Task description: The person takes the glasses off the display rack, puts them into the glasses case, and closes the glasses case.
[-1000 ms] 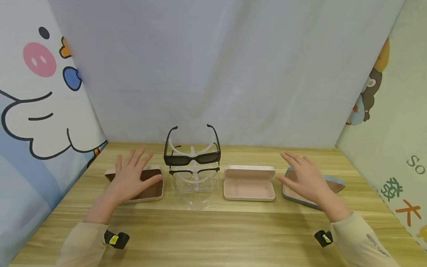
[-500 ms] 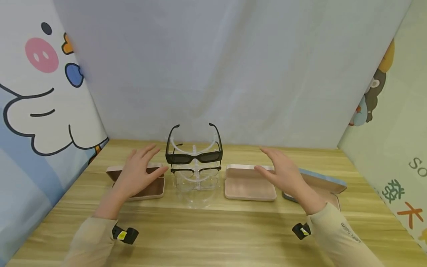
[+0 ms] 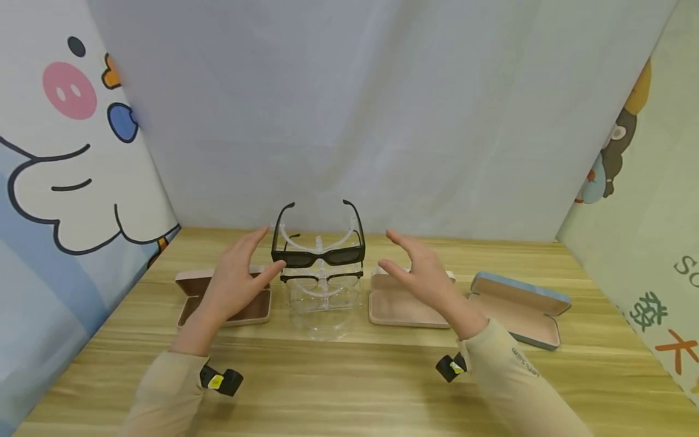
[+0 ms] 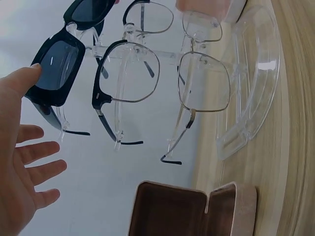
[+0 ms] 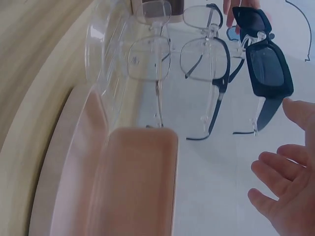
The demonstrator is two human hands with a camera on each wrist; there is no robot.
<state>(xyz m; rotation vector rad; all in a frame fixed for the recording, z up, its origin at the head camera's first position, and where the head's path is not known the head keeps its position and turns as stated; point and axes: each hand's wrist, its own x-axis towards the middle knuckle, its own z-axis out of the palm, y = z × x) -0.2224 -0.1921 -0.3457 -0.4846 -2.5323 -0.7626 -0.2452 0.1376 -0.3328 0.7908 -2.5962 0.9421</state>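
Observation:
Black sunglasses (image 3: pixel 295 260) sit on the top tier of a clear display stand (image 3: pixel 327 332), temples pointing back. Below them on the stand are black half-rim glasses (image 4: pixel 101 97) and thin metal-rimmed glasses (image 4: pixel 205 111), plainest in the wrist views. My left hand (image 3: pixel 235 285) is just left of the sunglasses, fingers spread; in the left wrist view its thumb appears at the frame's edge, contact unclear. To their right, my right hand (image 3: pixel 428 279) has its fingers extended, apart from the sunglasses in the head view. Neither hand holds anything.
An open brown-lined case (image 3: pixel 256 311) lies behind my left hand. Right of the stand are an open pink-lined case (image 3: pixel 404 308), partly covered by my right hand, and an open blue case (image 3: pixel 521 290). A pale curtain (image 3: pixel 338 109) hangs behind the wooden table (image 3: pixel 327 388).
My right hand has moved left from over the blue case, past the pink-lined case, toward the stand. My left hand has shifted right to beside the sunglasses. The cases stay put.

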